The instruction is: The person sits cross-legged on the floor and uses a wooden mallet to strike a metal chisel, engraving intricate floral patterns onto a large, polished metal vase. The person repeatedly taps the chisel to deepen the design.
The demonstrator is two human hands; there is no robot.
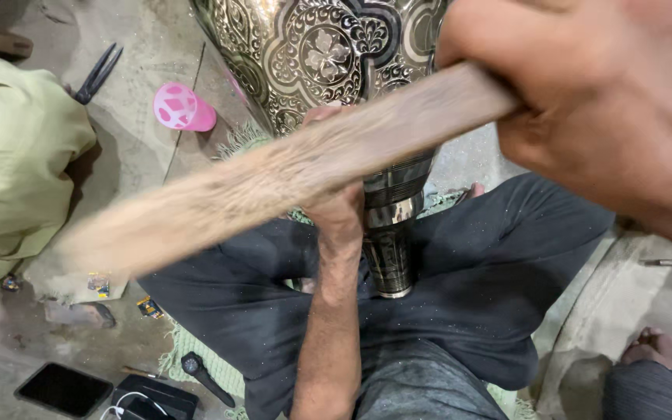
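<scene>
Right hand (616,101), closest to the lens at upper right, is clenched tight around one end of a long wooden stick (274,183), which slants down to the left across the view with its far end blurred. Behind the stick stands a large engraved metal vase (320,54), brass-coloured with floral and scroll panels, its narrow ringed foot (390,249) resting between the seated person's crossed legs in dark trousers (476,288). Left hand (336,198) reaches up from below and presses against the lower body of the vase near its neck; the stick hides most of the fingers, so whether they are curled shut or lie flat cannot be told. Judged from its size and sheet-metal build, the vase is likely rigid, fairly heavy and top-heavy on so small a foot, with a polished surface that may slip; the ringed neck just above the foot looks the surest place to steady it, while the engraved wall could dent or scratch. Farther out on the concrete floor (141,155) lie a pink cup (183,107) on its side, dark pliers (97,74), a wristwatch (196,367) and a dark phone (62,389) at lower left. Another person's pale green garment (9,155) fills the left edge, and a bare foot (651,346) shows at lower right.
</scene>
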